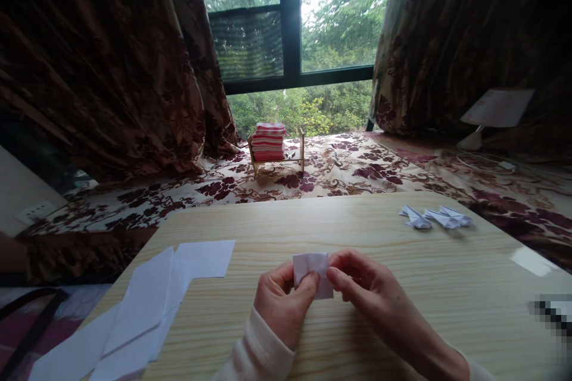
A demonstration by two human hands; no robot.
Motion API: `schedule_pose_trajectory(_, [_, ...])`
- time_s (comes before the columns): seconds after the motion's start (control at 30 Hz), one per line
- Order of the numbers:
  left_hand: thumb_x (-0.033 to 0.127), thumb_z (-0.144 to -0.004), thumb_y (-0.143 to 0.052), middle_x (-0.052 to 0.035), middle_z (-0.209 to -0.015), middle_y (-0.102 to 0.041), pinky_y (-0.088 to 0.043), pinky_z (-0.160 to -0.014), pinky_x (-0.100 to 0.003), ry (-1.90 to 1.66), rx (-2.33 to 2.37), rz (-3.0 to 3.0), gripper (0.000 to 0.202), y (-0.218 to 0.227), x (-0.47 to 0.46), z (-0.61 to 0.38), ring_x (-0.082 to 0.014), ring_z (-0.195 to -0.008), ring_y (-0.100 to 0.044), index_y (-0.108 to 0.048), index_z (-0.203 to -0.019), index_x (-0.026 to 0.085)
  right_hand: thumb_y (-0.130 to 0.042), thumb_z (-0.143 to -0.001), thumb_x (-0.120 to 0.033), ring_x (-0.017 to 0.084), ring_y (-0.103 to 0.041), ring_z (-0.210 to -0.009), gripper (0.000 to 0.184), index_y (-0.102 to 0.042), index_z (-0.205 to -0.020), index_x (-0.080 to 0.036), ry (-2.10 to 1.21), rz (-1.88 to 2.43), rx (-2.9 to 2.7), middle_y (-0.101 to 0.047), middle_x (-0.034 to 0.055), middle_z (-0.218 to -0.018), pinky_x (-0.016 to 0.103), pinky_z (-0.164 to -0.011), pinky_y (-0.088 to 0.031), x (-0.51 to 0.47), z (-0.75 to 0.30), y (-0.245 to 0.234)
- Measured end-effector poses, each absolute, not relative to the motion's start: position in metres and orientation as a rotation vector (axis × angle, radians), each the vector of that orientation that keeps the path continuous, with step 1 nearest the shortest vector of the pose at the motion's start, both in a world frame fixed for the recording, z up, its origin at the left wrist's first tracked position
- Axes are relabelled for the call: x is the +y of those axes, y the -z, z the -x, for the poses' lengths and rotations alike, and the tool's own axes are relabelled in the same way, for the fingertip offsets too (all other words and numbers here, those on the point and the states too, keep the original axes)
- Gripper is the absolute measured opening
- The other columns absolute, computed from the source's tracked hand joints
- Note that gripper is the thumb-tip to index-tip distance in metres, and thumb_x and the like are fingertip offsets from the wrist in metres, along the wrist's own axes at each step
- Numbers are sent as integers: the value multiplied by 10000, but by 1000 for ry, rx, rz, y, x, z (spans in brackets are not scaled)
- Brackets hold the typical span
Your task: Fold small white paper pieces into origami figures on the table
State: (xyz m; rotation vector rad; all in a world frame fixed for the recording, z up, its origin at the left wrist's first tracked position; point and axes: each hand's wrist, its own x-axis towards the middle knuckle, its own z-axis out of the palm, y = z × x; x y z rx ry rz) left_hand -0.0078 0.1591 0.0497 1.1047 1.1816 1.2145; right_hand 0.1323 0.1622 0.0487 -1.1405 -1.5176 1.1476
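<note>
Between both hands is a small folded piece of white paper (325, 290), held just above the wooden table (250, 321). My left hand (283, 297) grips its left side, the thumb pressed flat on the front face. The fingertips of my right hand (366, 286) pinch the right edge, thumb and forefinger close together. Creases show across the upper part of the paper. Loose white paper sheets (138, 303) lie overlapping on the left side of the table. Toward the far right rest several small folded paper pieces (417, 218), pointed in shape.
Beyond the table, a flowered cloth (214, 189) covers the window ledge. On it stands a small wooden rack (302, 152) with folded pink-and-white striped cloths (268, 141). A white lamp (498, 108) with a cord sits at the right. Patterned curtains (102, 59) hang beside the window.
</note>
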Motion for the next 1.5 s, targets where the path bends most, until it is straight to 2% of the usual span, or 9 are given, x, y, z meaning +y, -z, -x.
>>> schedule_pose_trajectory(0.1, [262,-652,-633,-34,-643,-685,-476,-638,-277,-1223,1199,-1155,199,-48,160,8,-203,-653,-612,-730,-761,128,-535,-781,-445,108,-486,-569,292,-563,-775,-153,-1292,1148,-1492,-555,1,-681,215,-504,-406,163,-132,-51])
schedule_pose_trajectory(0.2, [271,-659,-630,-32,-633,-673,-476,-636,-275,-1216,1214,-1222,180,-47,159,8,-215,-680,-613,-726,-729,137,-546,-772,-453,98,-438,-542,317,-563,-699,-145,-1343,1135,-1492,-501,-19,-606,209,-489,-372,164,-132,-51])
schedule_pose_trajectory(0.37, [295,-663,-643,-38,-670,-679,-459,-612,-259,-1216,1217,-1241,190,-49,157,7,-197,-666,-591,-725,-727,136,-527,-800,-442,96,-410,-552,328,-560,-679,-139,-1316,1081,-1522,-475,-23,-591,207,-497,-351,163,-131,-48])
schedule_pose_trajectory(0.63, [363,-628,-669,-49,-561,-651,-432,-547,-258,-1151,1169,-1100,275,-46,159,11,-189,-579,-579,-713,-665,94,-473,-839,-445,102,-417,-560,361,-543,-650,-145,-1273,1033,-1596,-469,-15,-583,211,-503,-353,162,-134,-52])
schedule_pose_trajectory(0.8, [332,-648,-657,-55,-614,-679,-430,-559,-258,-1157,1177,-1137,260,-49,157,9,-191,-601,-588,-730,-732,97,-529,-794,-454,99,-394,-554,345,-538,-649,-141,-1284,1104,-1594,-459,-23,-579,209,-496,-334,163,-134,-51])
schedule_pose_trajectory(1.03, [353,-610,-695,-72,-656,-706,-453,-587,-267,-1105,1122,-1059,286,-44,162,12,-193,-613,-608,-736,-733,99,-486,-815,-476,106,-406,-560,376,-553,-653,-143,-1249,1083,-1617,-472,-15,-595,207,-494,-341,163,-135,-51])
schedule_pose_trajectory(1.27, [290,-607,-691,-79,-671,-719,-461,-607,-270,-1062,1089,-1114,230,-49,160,12,-212,-646,-627,-745,-735,108,-494,-807,-483,115,-417,-578,370,-567,-705,-135,-1295,1097,-1615,-476,-10,-614,217,-511,-350,162,-134,-46])
schedule_pose_trajectory(1.4, [269,-594,-707,-63,-656,-722,-457,-604,-254,-1063,1037,-1032,198,-51,160,14,-179,-606,-615,-752,-716,120,-440,-836,-487,107,-383,-555,382,-515,-664,-155,-1290,1080,-1650,-428,-24,-594,214,-492,-325,162,-135,-52])
schedule_pose_trajectory(1.5, [328,-560,-752,-64,-639,-719,-454,-596,-254,-1065,1029,-962,257,-49,162,15,-166,-576,-603,-753,-707,117,-406,-854,-480,105,-379,-542,404,-424,-586,-179,-1248,1090,-1656,-401,-31,-566,221,-501,-322,165,-137,-53])
